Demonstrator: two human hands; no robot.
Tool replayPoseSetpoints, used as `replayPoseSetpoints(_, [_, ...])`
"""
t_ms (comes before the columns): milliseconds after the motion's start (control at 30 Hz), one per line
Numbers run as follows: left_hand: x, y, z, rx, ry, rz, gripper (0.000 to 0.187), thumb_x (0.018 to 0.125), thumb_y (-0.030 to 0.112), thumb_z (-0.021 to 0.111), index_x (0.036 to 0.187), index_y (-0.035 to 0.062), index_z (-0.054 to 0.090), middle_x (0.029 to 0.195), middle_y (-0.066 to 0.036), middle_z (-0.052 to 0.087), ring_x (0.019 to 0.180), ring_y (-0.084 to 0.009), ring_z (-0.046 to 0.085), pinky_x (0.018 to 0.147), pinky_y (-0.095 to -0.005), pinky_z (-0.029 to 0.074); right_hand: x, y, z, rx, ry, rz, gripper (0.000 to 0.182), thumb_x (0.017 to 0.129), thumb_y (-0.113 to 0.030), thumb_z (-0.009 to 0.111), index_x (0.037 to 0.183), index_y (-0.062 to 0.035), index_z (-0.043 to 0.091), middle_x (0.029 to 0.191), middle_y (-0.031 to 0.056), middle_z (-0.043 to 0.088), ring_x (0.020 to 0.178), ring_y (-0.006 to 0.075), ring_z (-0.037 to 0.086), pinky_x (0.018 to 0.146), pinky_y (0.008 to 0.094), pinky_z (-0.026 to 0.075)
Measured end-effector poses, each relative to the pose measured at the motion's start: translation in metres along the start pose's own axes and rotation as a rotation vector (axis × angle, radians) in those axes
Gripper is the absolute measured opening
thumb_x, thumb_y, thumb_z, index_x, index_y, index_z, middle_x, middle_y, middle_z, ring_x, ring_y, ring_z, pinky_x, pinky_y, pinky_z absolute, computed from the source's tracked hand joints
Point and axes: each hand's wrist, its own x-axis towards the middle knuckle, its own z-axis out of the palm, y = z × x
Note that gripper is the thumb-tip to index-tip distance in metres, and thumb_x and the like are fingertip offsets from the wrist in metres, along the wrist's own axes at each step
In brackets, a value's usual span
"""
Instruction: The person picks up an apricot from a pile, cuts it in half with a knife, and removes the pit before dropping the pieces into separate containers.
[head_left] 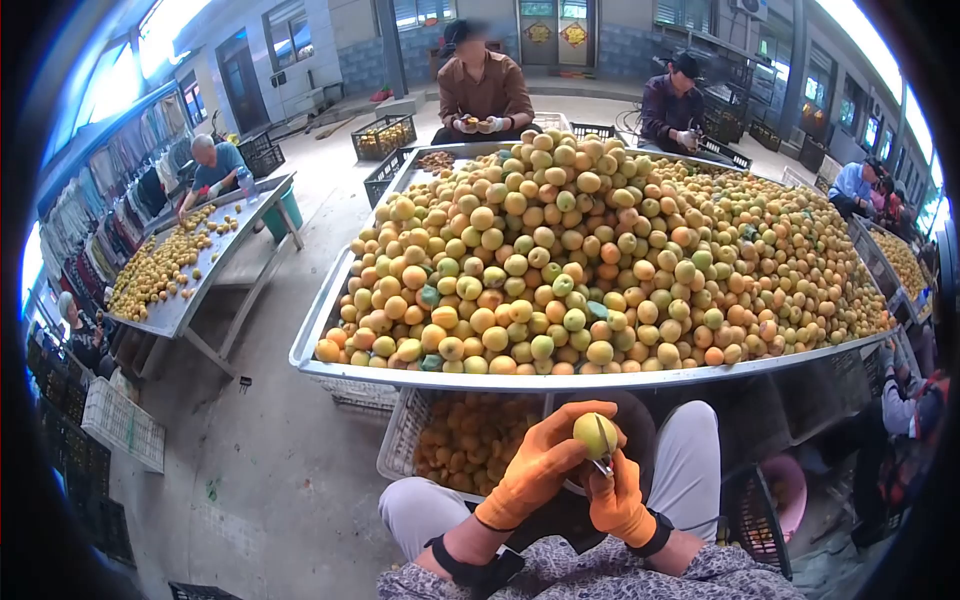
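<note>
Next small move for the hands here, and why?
I'd turn the fruit a little against the metal tool with the left hand. That hand grips it from the side, the right hand holds the tool up to its lower side, and the fruit looks mostly whole. Whether the tip is already in, I can't tell.

A fruit-sorting workshop, with heaped tables (470, 380) and stacked crates (123, 423).

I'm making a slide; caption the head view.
Left hand holding fruit, right hand gripping a metal tool, beside a fruit-heaped tray.
</note>
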Motion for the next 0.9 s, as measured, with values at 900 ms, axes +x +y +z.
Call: replayPoseSetpoints(900, [-0.004,0.017,-0.028,0.463,0.019,-0.257,0.052,0.079,0.009,0.076,0.125,-0.0037,0.056,0.111,-0.012,0.065,0.105,-0.0195,0.062,0.096,-0.0322,0.048,0.006,-0.01,-0.037,-0.198,-0.236,0.122,0.03,0.098,-0.031,0.051,0.093,-0.0014,0.053,0.063,0.0156,0.05,0.052,0.0313,0.047,0.052,0.0343,0.039])
